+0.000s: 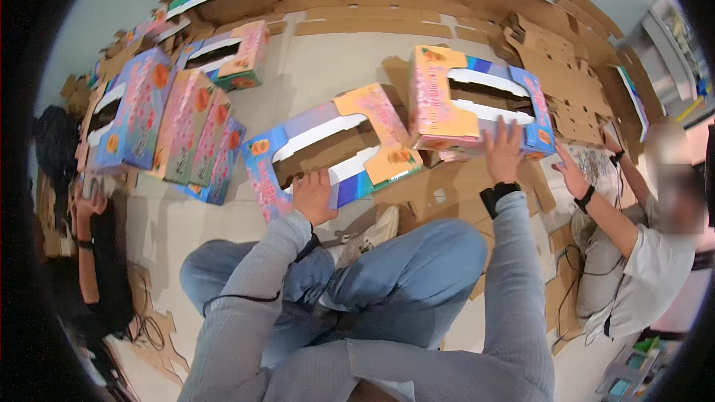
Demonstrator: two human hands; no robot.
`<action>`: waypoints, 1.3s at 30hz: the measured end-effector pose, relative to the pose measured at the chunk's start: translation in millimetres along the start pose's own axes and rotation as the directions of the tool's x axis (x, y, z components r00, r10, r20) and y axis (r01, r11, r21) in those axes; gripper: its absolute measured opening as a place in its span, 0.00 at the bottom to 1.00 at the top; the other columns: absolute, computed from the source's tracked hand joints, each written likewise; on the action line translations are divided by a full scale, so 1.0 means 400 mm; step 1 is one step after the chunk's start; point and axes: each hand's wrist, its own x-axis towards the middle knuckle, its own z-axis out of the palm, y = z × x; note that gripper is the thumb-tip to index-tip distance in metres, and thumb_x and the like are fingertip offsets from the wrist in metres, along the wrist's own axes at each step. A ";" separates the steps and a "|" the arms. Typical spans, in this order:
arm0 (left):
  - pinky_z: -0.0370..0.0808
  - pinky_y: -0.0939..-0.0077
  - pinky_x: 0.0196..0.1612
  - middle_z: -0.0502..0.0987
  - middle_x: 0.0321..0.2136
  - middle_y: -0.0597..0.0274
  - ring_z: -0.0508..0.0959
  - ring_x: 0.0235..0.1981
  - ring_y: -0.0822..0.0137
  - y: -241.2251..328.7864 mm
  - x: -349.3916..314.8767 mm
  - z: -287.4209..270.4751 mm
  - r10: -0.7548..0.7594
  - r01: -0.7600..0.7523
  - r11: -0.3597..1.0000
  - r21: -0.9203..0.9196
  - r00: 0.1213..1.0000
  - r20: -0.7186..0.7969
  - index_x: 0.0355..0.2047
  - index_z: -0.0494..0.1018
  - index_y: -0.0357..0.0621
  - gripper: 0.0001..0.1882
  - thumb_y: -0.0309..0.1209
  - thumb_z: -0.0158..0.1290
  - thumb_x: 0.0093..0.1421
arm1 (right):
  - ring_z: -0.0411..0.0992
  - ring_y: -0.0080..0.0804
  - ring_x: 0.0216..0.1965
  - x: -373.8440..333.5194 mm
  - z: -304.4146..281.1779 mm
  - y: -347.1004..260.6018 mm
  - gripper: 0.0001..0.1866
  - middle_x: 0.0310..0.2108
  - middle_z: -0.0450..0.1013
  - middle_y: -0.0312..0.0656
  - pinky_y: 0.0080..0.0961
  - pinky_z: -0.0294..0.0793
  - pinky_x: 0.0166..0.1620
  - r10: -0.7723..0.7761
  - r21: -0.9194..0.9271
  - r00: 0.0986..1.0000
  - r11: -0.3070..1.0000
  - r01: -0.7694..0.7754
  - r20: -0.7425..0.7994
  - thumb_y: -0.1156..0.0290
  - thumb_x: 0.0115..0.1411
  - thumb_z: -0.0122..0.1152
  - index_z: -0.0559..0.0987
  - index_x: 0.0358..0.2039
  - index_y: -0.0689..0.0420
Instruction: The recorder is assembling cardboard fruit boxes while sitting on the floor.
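Observation:
In front of me on the floor sits a colourful printed cardboard box (pixel 262 147) with a large cut-out in its top and white inner edges. My left hand (pixel 314 197) is closed over its near edge, fingertips at the opening. To the right stands a similar box (pixel 447 128) in yellow, pink and blue, tilted slightly. My right hand (pixel 504 150) lies against its near side with fingers spread. Brown cardboard shows inside the middle box. The underside of both boxes is hidden.
More printed boxes (pixel 190 115) lean together at the left, with another box (pixel 249 56) behind them. Flattened brown cardboard (pixel 555 78) is piled at the back right. A co-worker's hand (pixel 572 171) is close to the right box; another person's hand (pixel 89 205) is at far left.

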 end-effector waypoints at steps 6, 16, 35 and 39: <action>0.63 0.46 0.55 0.66 0.51 0.46 0.68 0.53 0.51 -0.112 -0.091 0.018 -0.022 0.011 0.999 0.049 0.973 0.228 0.59 0.56 0.34 0.54 0.46 0.68 0.35 | 0.51 0.54 0.65 0.071 0.043 0.153 0.21 0.61 0.60 0.49 0.72 0.46 0.58 -0.202 -0.551 0.943 0.771 0.320 0.264 0.59 0.64 0.47 0.67 0.58 0.44; 0.57 0.43 0.57 0.65 0.55 0.46 0.67 0.56 0.51 -0.197 -0.138 -0.106 0.051 -0.054 0.997 -0.062 0.997 -0.050 0.60 0.58 0.39 0.50 0.45 0.67 0.38 | 0.46 0.56 0.66 0.016 -0.216 -0.167 0.34 0.65 0.45 0.59 0.43 0.48 0.65 -0.322 0.307 0.947 0.900 0.310 -0.012 0.65 0.61 0.56 0.55 0.64 0.62; 0.61 0.50 0.60 0.53 0.63 0.50 0.56 0.64 0.49 -0.898 -0.412 -0.636 -0.179 0.285 0.916 0.281 0.920 -0.350 0.66 0.44 0.47 0.62 0.39 0.71 0.34 | 0.52 0.38 0.66 -0.324 -0.530 -0.653 0.30 0.65 0.53 0.48 0.35 0.56 0.62 -0.691 0.927 0.620 0.319 -0.199 0.371 0.71 0.66 0.48 0.52 0.65 0.61; 0.61 0.51 0.60 0.53 0.64 0.55 0.57 0.64 0.54 -0.917 -0.357 -0.642 -0.233 0.315 0.887 0.338 0.937 -0.261 0.66 0.45 0.48 0.63 0.37 0.71 0.31 | 0.58 0.37 0.63 -0.344 -0.448 -0.657 0.29 0.62 0.58 0.49 0.32 0.60 0.60 -0.678 0.901 0.597 0.365 -0.234 0.429 0.67 0.66 0.49 0.55 0.64 0.60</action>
